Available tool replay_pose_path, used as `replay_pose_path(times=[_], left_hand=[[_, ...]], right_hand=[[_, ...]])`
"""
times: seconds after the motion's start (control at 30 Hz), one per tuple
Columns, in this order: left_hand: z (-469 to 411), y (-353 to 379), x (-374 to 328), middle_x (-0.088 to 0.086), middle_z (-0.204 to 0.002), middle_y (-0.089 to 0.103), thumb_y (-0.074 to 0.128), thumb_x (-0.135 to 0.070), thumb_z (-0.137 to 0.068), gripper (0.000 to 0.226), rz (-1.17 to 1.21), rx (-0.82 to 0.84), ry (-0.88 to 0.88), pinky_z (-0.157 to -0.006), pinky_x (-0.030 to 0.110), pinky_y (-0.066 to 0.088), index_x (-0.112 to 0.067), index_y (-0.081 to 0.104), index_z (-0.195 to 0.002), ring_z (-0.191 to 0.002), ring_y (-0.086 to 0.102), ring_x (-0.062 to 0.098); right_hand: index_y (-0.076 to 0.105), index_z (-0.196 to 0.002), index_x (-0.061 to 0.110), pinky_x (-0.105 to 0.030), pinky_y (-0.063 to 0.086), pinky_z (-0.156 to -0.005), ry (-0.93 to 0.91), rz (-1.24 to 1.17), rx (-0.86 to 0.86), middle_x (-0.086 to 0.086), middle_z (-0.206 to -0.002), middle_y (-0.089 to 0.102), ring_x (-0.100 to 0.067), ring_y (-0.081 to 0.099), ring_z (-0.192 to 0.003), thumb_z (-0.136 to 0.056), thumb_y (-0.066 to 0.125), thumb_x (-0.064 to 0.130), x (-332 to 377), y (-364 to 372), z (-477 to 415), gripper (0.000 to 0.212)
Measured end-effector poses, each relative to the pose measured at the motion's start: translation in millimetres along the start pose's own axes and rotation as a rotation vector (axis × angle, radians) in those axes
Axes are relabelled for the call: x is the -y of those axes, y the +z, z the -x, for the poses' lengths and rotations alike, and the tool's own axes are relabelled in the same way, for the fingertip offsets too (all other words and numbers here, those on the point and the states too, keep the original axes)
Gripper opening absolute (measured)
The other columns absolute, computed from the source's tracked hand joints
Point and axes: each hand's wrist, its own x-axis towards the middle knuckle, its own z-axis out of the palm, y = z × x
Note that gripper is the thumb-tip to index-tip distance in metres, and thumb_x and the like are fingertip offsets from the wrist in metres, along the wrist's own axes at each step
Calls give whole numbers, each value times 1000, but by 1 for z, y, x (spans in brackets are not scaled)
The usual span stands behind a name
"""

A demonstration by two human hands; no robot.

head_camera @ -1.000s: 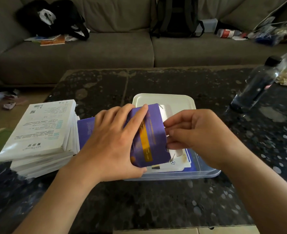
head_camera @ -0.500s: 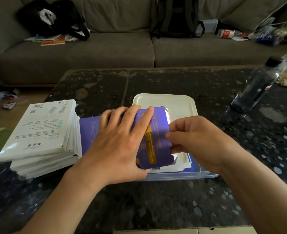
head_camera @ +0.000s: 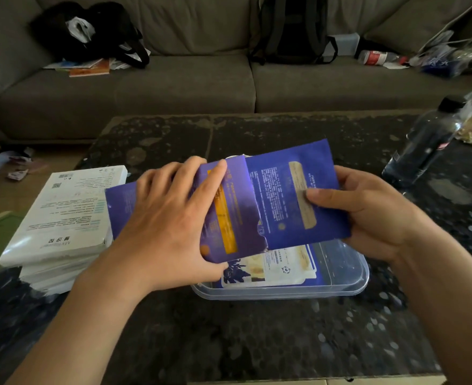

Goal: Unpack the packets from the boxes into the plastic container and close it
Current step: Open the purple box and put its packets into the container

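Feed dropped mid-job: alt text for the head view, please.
Left hand grips a purple box while the right hand holds a blue packet half out of it, above a clear container with packets inside. White boxes sit stacked to the left.

Bare left hand [head_camera: 168, 218] and right hand [head_camera: 373, 215], forearms [head_camera: 90, 315] apparently uncovered throughout.

Your head-worn camera gave the only view. It looked forward and down from over the near edge of the surface [head_camera: 257, 343], close above your left hand [head_camera: 168, 218] and right hand [head_camera: 373, 218], facing the sofa [head_camera: 187, 87] beyond the far edge.
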Motion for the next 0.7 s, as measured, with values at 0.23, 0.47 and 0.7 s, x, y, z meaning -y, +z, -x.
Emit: replay_pose_path(times=[0.23, 0.47, 0.7], left_hand=[[0, -1, 6, 5, -153, 31, 63, -81, -49, 131, -2, -7, -16, -110, 54, 29, -20, 22, -157, -136, 35, 33], [-1, -6, 30, 13, -150, 35, 66, -80, -44, 134, 20, -151, -113, -104, 57, 31, -15, 28, -155, -131, 38, 40], [2, -10, 41, 14, -151, 33, 59, -83, -47, 134, 115, -231, -176, -108, 60, 30, -16, 23, -157, -135, 34, 41]], right_hand=[[66, -114, 2, -38, 63, -68, -52, 73, -49, -18, -100, 76, -29, 76, -84, -82, 56, -12, 2, -19, -4, 37], [65, -87, 6, -29, 61, -62, -294, 141, -224, -5, -77, 76, -19, 75, -73, -78, 46, -30, 4, -50, -6, 42], [59, -72, 5, -28, 62, -71, -431, 523, -81, -16, -85, 76, -25, 74, -88, -75, 68, -24, -9, -53, -10, 31]])
